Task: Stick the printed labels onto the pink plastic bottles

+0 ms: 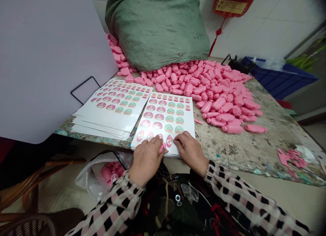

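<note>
Nearest, in checked sleeves (112, 205), both hands are held over the near edge of a stack of printed sticker sheets (189, 122). A small pink plastic bottle (162, 147) is gripped between the curled fingers of the left hand (147, 158), low over the bottom row of labels, and is mostly covered by them. The fingers of the right hand (190, 150) are bent down beside a pink oval sticker (169, 141); whether its edge is pinched cannot be told. A thin label could be creased or torn if it were pulled up too sharply, or set crooked if the smooth, rounded bottle were rolled in the grip. The top sheet could also be dragged askew, since it is pressed by little more than the hands. Below the counter (254, 148), to the left, a clear plastic bag (86, 176) is seen with pink pieces inside. On the counter, a second, fanned stack of sheets (94, 119) is laid to the left, its uneven edges easily caught by a sleeve. Pink scraps (292, 158) are strewn at the right. Farther back, loose pink bottles (219, 103) are heaped; those at the front could be rolled onto the sheets if the pile were nudged. Behind them are seen a large green sack (158, 29) and a blue crate (282, 76).
</note>
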Tool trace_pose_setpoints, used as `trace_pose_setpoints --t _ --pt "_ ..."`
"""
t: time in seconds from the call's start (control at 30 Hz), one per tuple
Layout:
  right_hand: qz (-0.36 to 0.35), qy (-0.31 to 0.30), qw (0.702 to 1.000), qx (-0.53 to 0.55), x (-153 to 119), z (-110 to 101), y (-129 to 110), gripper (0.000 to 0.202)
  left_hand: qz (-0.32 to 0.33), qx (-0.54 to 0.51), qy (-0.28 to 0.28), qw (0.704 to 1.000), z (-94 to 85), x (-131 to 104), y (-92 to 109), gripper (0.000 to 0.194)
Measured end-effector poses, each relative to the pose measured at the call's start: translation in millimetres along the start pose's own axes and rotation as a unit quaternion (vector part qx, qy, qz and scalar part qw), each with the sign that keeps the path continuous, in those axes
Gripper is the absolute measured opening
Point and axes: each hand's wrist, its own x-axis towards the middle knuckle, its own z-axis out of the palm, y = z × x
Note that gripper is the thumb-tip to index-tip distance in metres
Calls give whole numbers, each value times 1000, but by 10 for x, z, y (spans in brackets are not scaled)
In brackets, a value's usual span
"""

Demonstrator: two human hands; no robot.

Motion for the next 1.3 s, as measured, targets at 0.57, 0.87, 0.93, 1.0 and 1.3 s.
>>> trace_pose_setpoints --t 0.57,0.87,0.93,1.0,1.3 --pt "123 -39 992 11 159 -67 -65 26 29 -22 -7 999 -2 -67 64 35" --pt "137 -52 989 17 175 -81 -63 26 69 -22 -53 996 141 -202 190 72" --pt "140 -56 988 20 187 -91 -63 26 69 -4 -47 996 155 -197 198 72" --pt "141 -59 988 24 204 -99 -61 24 70 14 -41 997 166 -197 204 68" --pt "122 -52 991 20 292 -258 -181 18 79 30 -22 996 179 -216 185 69"
